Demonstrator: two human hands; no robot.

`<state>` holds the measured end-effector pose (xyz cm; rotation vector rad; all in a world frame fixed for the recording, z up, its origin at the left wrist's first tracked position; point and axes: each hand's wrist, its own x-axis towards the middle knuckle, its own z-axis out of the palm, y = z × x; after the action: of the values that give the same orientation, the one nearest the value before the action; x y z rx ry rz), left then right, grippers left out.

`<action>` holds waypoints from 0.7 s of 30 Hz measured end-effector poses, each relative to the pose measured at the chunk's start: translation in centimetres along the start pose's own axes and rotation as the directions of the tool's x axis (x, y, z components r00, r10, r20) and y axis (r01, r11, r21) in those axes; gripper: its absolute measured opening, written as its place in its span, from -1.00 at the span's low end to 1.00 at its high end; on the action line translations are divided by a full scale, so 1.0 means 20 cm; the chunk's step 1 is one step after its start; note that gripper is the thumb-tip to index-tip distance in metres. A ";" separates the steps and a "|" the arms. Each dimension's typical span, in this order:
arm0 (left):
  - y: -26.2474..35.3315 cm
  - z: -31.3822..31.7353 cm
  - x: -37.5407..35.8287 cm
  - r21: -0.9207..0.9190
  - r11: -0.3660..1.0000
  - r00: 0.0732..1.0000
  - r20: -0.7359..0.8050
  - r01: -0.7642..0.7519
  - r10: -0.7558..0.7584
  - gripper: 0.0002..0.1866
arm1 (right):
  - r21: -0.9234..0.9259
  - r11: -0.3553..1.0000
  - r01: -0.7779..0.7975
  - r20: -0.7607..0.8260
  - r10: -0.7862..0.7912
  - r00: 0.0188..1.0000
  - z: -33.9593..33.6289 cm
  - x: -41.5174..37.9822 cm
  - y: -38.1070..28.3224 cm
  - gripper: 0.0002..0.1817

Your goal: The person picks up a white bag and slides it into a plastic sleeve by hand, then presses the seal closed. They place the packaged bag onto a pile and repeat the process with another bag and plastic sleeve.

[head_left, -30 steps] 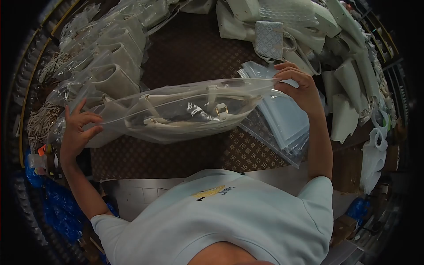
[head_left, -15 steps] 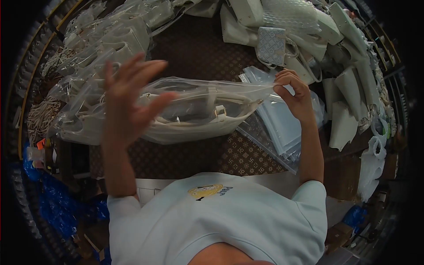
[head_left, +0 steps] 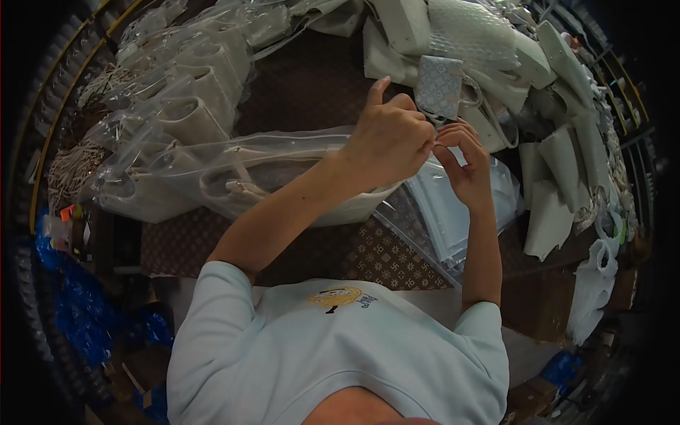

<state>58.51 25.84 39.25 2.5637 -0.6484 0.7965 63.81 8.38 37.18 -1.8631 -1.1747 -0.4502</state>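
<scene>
A cream bag lies inside a clear plastic bag, left of centre on the brown patterned surface. My left hand has crossed over it to the plastic's right end, with thumb and fingers pinched together and one finger raised. Right beside it, my right hand pinches the end of the clear plastic bag. The fingertips of both hands meet there. What my left fingers hold is too small to make out. Under and beside my right hand lie flat clear plastic bags.
Wrapped cream bags stand in a row at the left. More cream pieces are piled at the right, near a small patterned bag and bubble wrap. Blue plastic lies at the lower left.
My left hand has moved right, from above the left part of the wrapped bag to my right hand, and its spread fingers have closed. My right hand has stayed nearly in place.
</scene>
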 end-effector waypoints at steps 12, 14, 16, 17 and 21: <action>-0.17 -0.37 -0.43 0.253 0.961 0.994 -0.005 0.111 -0.114 -0.94 | -0.006 0.997 -0.081 -0.090 0.080 0.993 0.02 -0.02 -0.02 -0.89; -0.21 -0.47 -0.53 0.287 0.948 0.990 -0.013 0.139 -0.141 -0.94 | 0.006 0.994 -0.110 -0.088 0.110 0.990 0.02 -0.02 -0.02 -0.89; -0.24 -0.56 -0.63 0.362 0.912 0.979 0.002 0.191 -0.206 -0.96 | 0.020 0.990 -0.142 -0.082 0.143 0.986 0.01 -0.04 -0.03 -0.89; -0.26 -0.60 -0.67 0.373 0.905 0.976 -0.003 0.203 -0.218 -0.96 | 0.026 0.987 -0.157 -0.083 0.159 0.984 0.01 -0.04 -0.03 -0.90; -0.32 -0.73 -0.84 0.467 0.849 0.965 -0.039 0.247 -0.260 -0.96 | 0.047 0.976 -0.214 -0.064 0.216 0.974 -0.01 -0.09 0.00 -0.92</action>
<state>43.34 43.22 39.01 3.0111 -0.1121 0.9174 62.93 7.26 36.07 -1.9000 -0.9173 -0.3632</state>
